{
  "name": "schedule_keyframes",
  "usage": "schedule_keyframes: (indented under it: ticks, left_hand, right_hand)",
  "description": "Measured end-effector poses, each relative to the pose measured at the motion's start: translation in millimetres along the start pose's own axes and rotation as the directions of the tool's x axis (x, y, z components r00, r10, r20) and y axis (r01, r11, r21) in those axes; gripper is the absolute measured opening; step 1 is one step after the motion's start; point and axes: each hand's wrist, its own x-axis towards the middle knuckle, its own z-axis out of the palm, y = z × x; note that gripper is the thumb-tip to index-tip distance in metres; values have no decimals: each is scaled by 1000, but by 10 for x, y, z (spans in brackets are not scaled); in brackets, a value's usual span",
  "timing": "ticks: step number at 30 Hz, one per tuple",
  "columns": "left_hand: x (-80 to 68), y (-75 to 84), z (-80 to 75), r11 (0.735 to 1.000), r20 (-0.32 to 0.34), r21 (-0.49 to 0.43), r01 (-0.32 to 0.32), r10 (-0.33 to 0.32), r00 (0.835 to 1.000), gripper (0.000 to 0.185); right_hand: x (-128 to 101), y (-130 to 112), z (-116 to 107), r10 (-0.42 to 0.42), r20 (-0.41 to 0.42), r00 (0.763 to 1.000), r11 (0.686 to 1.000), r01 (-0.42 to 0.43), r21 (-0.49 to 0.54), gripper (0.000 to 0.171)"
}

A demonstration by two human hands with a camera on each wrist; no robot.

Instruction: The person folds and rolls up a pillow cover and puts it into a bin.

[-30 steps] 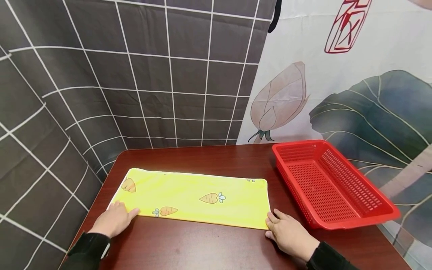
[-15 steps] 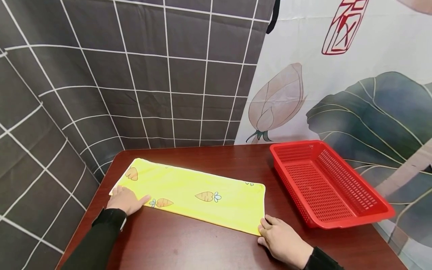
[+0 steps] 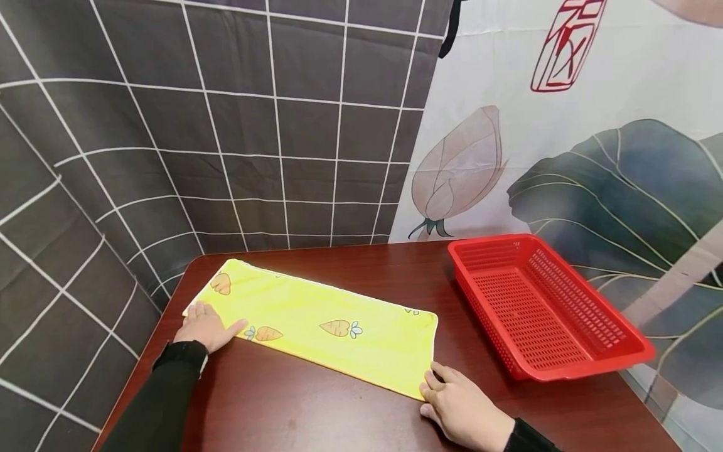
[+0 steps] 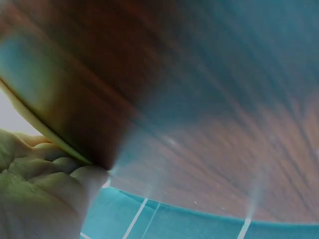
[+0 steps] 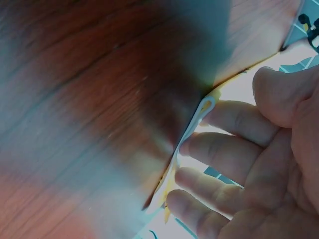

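A folded yellow cloth (image 3: 316, 320) with a carrot print and a white edge lies flat and slanted on the dark red table. Its left end is farther back than its right. My left hand (image 3: 204, 328) rests on the near left corner, fingers straight and thumb spread along the front edge. At the near right corner, the fingertips of my right hand (image 3: 460, 405) touch the short edge. In the right wrist view the folded layers of the cloth (image 5: 182, 144) meet those fingertips, with the right thumb (image 5: 279, 94) apart. The left wrist view shows the left palm (image 4: 45, 194) by the cloth's edge.
A red perforated plastic basket (image 3: 536, 314) stands at the table's right side, beyond my right hand. Behind the wooden table (image 3: 294, 414) hang a grey grid-patterned curtain (image 3: 237, 125) and a white cloth with a flower print (image 3: 457, 176).
The left hand has moved away from me, and the cloth's left end has shifted back with it. The right hand and the cloth's right end have come slightly nearer and left.
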Motion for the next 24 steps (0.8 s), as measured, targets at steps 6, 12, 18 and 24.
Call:
schedule_keyframes:
  ticks: [6,12,18,24]
  left_hand:
    - [69,-21,1,1000,-24,-1,-3,3,1000,126]
    - [66,-57,8,999,-62,-26,-22,20,998,120]
    - [75,-57,-56,999,-74,-24,-34,32,997,115]
    - [103,-37,-53,1000,-73,-14,-19,18,997,115]
  right_hand:
    - [24,-20,14,-62,-59,996,998,62,-9,22]
    - [47,-43,2,-82,-74,994,997,82,2,20]
    - [65,-82,-2,-78,-68,995,997,80,22,21]
    - [70,-120,-7,-102,-48,994,995,103,13,22]
